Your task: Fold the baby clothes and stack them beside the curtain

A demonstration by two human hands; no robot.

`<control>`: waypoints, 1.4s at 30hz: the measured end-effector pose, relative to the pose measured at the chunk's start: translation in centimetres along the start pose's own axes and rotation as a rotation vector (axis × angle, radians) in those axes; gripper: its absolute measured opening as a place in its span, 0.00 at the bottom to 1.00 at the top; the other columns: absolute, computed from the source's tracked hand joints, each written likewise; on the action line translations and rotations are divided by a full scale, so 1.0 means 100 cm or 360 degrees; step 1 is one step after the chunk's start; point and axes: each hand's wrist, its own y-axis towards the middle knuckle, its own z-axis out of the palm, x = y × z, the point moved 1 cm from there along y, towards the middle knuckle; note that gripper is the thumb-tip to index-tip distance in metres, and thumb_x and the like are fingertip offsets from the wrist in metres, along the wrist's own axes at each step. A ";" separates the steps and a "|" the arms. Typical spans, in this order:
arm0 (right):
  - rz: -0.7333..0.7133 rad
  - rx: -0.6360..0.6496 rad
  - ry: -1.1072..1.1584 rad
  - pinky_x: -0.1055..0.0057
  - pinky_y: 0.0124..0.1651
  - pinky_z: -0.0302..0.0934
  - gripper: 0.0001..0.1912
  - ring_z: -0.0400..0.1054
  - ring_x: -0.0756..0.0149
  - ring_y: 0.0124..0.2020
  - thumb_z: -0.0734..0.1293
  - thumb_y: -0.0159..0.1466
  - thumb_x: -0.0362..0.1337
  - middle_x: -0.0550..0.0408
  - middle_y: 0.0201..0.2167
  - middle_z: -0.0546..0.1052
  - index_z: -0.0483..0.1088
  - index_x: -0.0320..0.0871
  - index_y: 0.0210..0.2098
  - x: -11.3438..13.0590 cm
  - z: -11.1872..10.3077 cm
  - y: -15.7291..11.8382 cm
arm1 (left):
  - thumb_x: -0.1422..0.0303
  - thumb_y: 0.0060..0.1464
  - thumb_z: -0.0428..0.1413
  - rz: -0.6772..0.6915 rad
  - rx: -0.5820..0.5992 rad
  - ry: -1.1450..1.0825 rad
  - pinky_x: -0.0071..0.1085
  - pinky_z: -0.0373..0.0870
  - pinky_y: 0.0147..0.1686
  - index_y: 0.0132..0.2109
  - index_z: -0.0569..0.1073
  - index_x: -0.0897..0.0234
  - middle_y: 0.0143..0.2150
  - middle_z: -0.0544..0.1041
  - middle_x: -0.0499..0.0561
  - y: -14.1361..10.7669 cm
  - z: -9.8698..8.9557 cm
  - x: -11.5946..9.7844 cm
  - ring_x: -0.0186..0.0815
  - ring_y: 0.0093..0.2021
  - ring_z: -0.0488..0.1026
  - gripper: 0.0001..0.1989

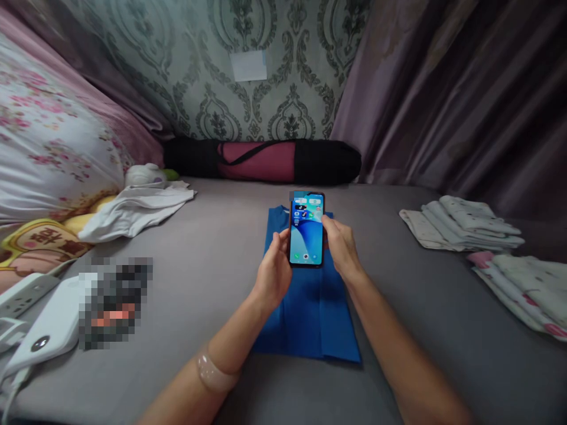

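Observation:
A phone [306,233] with a lit blue home screen is held upright between both hands. My left hand [274,268] grips its left edge, with fingers behind it. My right hand [340,245] holds the right edge, the thumb near the side of the screen. Beneath the phone and hands, a folded blue garment [305,324] lies on the grey bed sheet [195,289]. A pale band [215,372] circles my left wrist.
Folded light cloths [465,224] and another stack [531,289] lie at the right. A black and red long bag [261,160] rests by the wall. White clothing [137,209], a power strip [31,295] and a white device [55,324] are at the left.

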 end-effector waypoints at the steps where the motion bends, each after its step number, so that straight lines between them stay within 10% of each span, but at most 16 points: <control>1: 0.0002 0.0000 -0.0004 0.71 0.25 0.51 0.23 0.63 0.65 0.24 0.60 0.58 0.57 0.58 0.18 0.70 0.70 0.44 0.23 0.000 0.000 0.000 | 0.56 0.62 0.49 0.0008 0.0004 0.0008 0.40 0.58 0.59 0.50 0.74 0.62 0.55 0.73 0.54 0.000 0.000 0.001 0.45 0.62 0.61 0.19; 20: 0.0080 -0.0071 -0.0055 0.72 0.21 0.45 0.25 0.53 0.72 0.18 0.64 0.56 0.57 0.62 0.13 0.59 0.54 0.46 0.16 0.003 0.000 -0.003 | 0.57 0.63 0.47 0.0081 0.0030 0.0049 0.39 0.58 0.60 0.50 0.74 0.63 0.56 0.73 0.53 -0.001 0.002 0.007 0.44 0.63 0.61 0.18; 42: 0.0047 0.0074 0.0012 0.72 0.26 0.53 0.22 0.64 0.67 0.24 0.61 0.58 0.55 0.57 0.20 0.71 0.67 0.43 0.21 -0.002 0.000 0.002 | 0.54 0.61 0.50 0.0042 0.0021 0.0067 0.43 0.60 0.59 0.51 0.74 0.63 0.55 0.74 0.55 -0.003 0.003 0.002 0.47 0.61 0.64 0.21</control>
